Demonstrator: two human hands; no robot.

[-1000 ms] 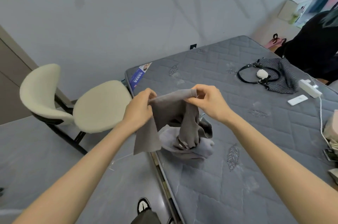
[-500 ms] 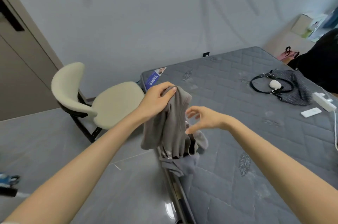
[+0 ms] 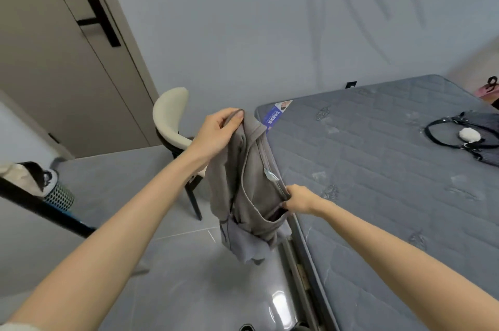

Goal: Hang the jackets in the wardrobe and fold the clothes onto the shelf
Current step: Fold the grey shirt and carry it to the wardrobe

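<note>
A person holds a grey jacket [image 3: 251, 195] up over the floor [image 3: 175, 276], just beside the edge of a bare grey mattress [image 3: 378, 195]. The left hand [image 3: 216, 133], raised, pinches the top of the garment, thumb over the fabric and fingers curled beneath it. The right hand [image 3: 298, 198], lower down, grips the jacket's edge along the zip, its fingers curled round the cloth; a metal zip pull [image 3: 270, 174] shows just above it. The jacket hangs bunched between the two hands, its hem dangling below the right hand, with a paler grey layer showing at the bottom. Behind it stands a cream chair [image 3: 168, 117] on dark legs, near a beige door [image 3: 54, 66] with a black handle [image 3: 104, 23]. A black-strapped handbag [image 3: 486, 125] lies on the far side of the mattress, well apart from the jacket, and a blue label [image 3: 274, 117] marks the mattress corner near the left hand. A teal mesh basket [image 3: 60, 197] sits on the floor at left.
</note>
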